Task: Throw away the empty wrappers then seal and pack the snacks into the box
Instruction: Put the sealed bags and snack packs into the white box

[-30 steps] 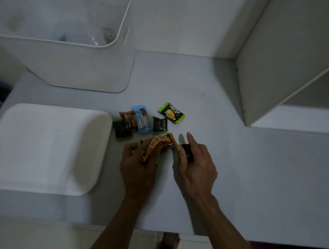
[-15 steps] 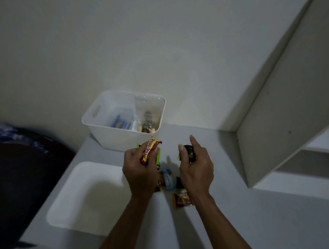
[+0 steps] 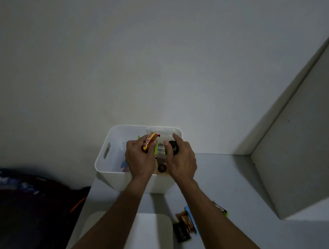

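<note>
Since half a second ago, both hands have been carried forward from above the counter point(image 3: 233, 185) and are now held over the open white bin point(image 3: 108, 171) against the wall, well past its near rim. In the left hand point(image 3: 139, 161) a yellow-and-red candy bar point(image 3: 149, 141) is gripped between thumb and curled fingers, with a green-edged wrapper point(image 3: 155, 149) tucked behind it; in the right hand point(image 3: 180, 161) a dark wrapper point(image 3: 173, 148) is pinched, the forefinger raised above it. So each grip is closed on a wrapper, with nothing yet released. Inside the bin a few pieces can be seen, something blue low on the left and a dark round item between the wrists, though what they are cannot be told in this dim light. The step in hand is judged to be the drop. It would be done best with the hands kept well inside the rim and lowered a little before the fingers are opened, since light wrappers tend to flutter and cling to skin; each grip should be fully spread so the tucked green piece is not carried back out. Near the bottom edge a white lid point(image 3: 150, 236) is seen, and beside it the remaining snacks point(image 3: 185, 228) lie clustered on the counter, with one green-and-black packet point(image 3: 221, 210) a little apart behind the right forearm.
</note>
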Tool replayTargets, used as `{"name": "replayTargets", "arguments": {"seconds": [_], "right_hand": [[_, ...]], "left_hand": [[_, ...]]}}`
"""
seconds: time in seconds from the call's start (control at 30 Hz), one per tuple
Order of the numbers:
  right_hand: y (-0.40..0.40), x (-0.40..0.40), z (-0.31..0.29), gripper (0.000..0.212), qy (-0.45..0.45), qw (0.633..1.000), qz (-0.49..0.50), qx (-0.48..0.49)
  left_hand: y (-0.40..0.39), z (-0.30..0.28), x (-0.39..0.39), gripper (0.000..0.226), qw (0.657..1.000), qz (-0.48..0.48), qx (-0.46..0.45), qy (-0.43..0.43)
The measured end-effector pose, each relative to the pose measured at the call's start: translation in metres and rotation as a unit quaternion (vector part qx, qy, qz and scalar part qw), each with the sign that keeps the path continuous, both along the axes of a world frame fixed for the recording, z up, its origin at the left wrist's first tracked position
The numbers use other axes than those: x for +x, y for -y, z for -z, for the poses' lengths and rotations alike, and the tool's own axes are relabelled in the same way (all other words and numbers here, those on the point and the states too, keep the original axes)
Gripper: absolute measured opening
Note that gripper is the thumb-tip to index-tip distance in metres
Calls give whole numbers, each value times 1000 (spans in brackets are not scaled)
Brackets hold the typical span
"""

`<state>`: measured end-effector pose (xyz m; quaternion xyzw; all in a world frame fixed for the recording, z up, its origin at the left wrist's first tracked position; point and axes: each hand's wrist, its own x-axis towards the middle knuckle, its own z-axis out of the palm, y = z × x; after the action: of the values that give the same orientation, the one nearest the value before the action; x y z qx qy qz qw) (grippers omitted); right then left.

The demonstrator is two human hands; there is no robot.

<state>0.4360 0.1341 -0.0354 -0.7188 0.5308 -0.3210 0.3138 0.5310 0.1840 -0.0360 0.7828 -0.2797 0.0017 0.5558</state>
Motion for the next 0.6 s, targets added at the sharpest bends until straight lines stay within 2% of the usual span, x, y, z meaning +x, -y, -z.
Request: {"name": "replayTargets", "arguments": {"seconds": [0.13,0.27,0.37,0.5,0.6], "right_hand": [[12,18,24,46,-28,999,-3,23],[19,25,41,43,-56,998,-2,31],[18,30,47,39,-63,998,-5,21],[14,32,48,31,-58,998,4,8],[10,24,43,31,-52,999,3,-5]], "left_hand": [[21,33,22,29,998,28,52,-5],[32,65,39,37,988,84,114,-55],[32,68,43,44,979,118,147,-75],[32,61,42,27,980,119,147,-66],[29,57,39,28,983,102,129,-79]]}}
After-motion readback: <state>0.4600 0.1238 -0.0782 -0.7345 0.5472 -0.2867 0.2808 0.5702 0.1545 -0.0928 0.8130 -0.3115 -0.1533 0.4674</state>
